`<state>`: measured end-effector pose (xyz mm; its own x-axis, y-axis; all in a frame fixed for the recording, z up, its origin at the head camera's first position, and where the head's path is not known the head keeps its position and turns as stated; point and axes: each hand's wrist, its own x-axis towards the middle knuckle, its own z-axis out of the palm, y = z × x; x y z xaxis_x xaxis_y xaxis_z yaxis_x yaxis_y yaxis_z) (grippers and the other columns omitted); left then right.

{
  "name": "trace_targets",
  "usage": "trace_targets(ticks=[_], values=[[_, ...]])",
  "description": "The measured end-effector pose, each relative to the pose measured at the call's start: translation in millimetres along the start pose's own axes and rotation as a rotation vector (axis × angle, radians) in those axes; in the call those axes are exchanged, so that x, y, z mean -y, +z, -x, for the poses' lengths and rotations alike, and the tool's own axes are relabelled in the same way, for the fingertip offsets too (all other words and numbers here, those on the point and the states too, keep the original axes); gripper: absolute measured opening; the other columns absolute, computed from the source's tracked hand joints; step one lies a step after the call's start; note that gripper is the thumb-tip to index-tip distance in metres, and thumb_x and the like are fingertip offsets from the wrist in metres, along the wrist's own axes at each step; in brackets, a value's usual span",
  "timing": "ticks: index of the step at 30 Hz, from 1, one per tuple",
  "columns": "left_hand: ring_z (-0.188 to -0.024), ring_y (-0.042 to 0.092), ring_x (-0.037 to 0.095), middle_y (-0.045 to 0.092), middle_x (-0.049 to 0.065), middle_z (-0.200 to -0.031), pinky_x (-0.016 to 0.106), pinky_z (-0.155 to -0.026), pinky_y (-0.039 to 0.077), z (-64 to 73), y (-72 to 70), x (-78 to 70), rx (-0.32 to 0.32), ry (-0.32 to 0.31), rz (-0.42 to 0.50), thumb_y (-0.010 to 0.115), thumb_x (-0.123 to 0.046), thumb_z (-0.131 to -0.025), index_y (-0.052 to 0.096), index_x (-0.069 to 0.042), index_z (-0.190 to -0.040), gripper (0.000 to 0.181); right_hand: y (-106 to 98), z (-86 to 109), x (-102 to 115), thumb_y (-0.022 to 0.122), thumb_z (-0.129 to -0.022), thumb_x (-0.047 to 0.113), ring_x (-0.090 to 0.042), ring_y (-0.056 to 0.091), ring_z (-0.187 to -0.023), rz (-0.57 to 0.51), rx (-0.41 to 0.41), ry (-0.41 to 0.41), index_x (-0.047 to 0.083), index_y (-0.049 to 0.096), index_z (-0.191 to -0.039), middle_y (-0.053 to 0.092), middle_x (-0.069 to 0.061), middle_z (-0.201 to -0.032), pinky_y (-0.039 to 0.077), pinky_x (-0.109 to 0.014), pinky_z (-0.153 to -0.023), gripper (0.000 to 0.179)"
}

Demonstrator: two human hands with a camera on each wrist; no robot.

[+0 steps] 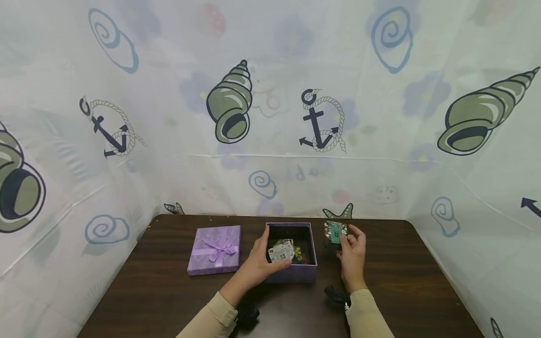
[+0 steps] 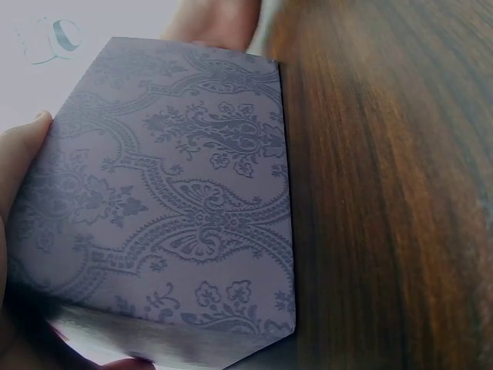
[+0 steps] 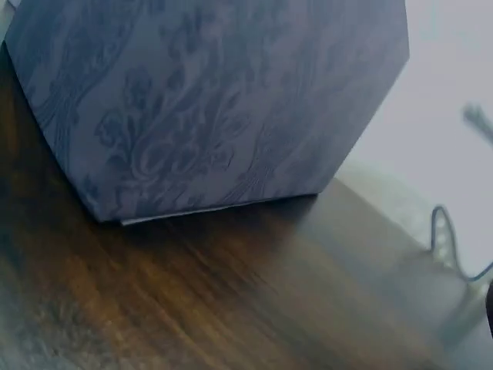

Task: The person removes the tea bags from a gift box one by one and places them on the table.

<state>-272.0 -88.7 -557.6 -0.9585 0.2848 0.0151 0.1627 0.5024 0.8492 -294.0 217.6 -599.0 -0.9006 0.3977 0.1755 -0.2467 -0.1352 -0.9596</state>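
A purple box [image 1: 291,273] stands uncovered on the table, its dark inside holding several small packets [image 1: 282,251], one pale with print and others with yellow and red. My left hand [image 1: 256,260] grips the box at its left side, thumb along the front rim. The left wrist view shows the box's embossed floral wall [image 2: 196,185] with fingers at its edges. To the right of the box, my right hand [image 1: 352,256] pinches a small packet [image 1: 336,232] with a teal label and whitish pieces around it. In the right wrist view the box wall [image 3: 223,108] fills the upper part.
The purple lid [image 1: 198,264] with a ribbon bow [image 1: 220,251] lies left of the box. Dark wood table [image 1: 143,291] runs back to a printed white curtain [image 1: 279,122]. In the right wrist view, a thin dark loop [image 3: 437,220] shows at the right.
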Motion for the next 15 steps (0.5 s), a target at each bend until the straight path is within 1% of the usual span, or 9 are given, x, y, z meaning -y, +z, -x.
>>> trace_targets(ticks=[2, 4, 5, 8, 10, 13, 15], values=[[-0.166, 0.022, 0.049, 0.015, 0.018, -0.182, 0.079, -0.121, 0.032, 0.5, -0.7, -1.1, 0.001, -0.002, 0.003, 0.085, -0.065, -0.086, -0.001, -0.036, -0.177, 0.129, -5, -3.5, -7, 0.059, -0.114, 0.024, -0.012, 0.043, -0.067, 0.076, -0.042, -0.020, 0.009, 0.051, -0.152, 0.053, 0.000, -0.096, 0.042, -0.027, -0.057, 0.041], [-0.166, 0.023, 0.049, 0.016, 0.018, -0.182, 0.079, -0.121, 0.032, 1.1, -1.3, -2.0, 0.001, -0.004, 0.004, 0.085, -0.067, -0.086, -0.001, -0.037, -0.177, 0.129, -8, -8.1, -11, 0.058, -0.114, 0.020, -0.011, 0.044, -0.071, 0.157, -0.083, -0.040, 0.003, 0.056, -0.147, 0.055, -0.004, -0.098, 0.041, -0.024, -0.059, 0.036], [-0.165, 0.023, 0.049, 0.016, 0.019, -0.182, 0.079, -0.121, 0.033, 1.3, -1.6, -2.0, 0.001, -0.004, 0.004, 0.085, -0.067, -0.085, -0.001, -0.037, -0.177, 0.129, -9, -10.6, -13, 0.058, -0.114, 0.018, -0.011, 0.044, -0.073, 0.192, -0.095, -0.054, 0.003, 0.060, -0.144, 0.056, -0.006, -0.099, 0.041, -0.023, -0.061, 0.034], [-0.165, 0.025, 0.050, 0.016, 0.019, -0.182, 0.079, -0.121, 0.033, 2.1, -2.0, -1.7, 0.002, -0.007, 0.006, 0.085, -0.069, -0.085, -0.001, -0.036, -0.177, 0.130, -14, -16.4, -16, 0.060, -0.113, 0.014, -0.011, 0.046, -0.081, 0.279, -0.085, -0.116, 0.001, 0.065, -0.141, 0.059, -0.015, -0.105, 0.038, -0.021, -0.068, 0.031], [-0.165, 0.025, 0.050, 0.016, 0.019, -0.182, 0.080, -0.120, 0.033, 2.5, -1.9, -1.2, 0.003, -0.007, 0.008, 0.085, -0.069, -0.085, -0.001, -0.036, -0.177, 0.130, -19, -19.1, -15, 0.061, -0.113, 0.013, -0.012, 0.049, -0.086, 0.320, -0.074, -0.168, 0.002, 0.067, -0.140, 0.064, -0.019, -0.115, 0.039, -0.020, -0.072, 0.030], [-0.165, 0.025, 0.050, 0.015, 0.018, -0.182, 0.079, -0.121, 0.033, 2.5, -1.8, -0.4, 0.008, -0.003, 0.012, 0.084, -0.069, -0.085, -0.002, -0.036, -0.177, 0.130, -29, -22.3, -12, 0.062, -0.113, 0.016, -0.012, 0.050, -0.092, 0.359, -0.077, -0.217, 0.006, 0.071, -0.137, 0.069, -0.016, -0.130, 0.040, -0.019, -0.075, 0.027], [-0.165, 0.025, 0.050, 0.014, 0.018, -0.182, 0.079, -0.121, 0.033, 2.8, -1.8, 0.0, 0.011, -0.004, 0.013, 0.084, -0.070, -0.085, -0.002, -0.037, -0.177, 0.130, -36, -23.7, -12, 0.062, -0.113, 0.019, -0.012, 0.051, -0.095, 0.361, -0.079, -0.201, 0.008, 0.072, -0.136, 0.069, -0.013, -0.135, 0.040, -0.019, -0.076, 0.027]])
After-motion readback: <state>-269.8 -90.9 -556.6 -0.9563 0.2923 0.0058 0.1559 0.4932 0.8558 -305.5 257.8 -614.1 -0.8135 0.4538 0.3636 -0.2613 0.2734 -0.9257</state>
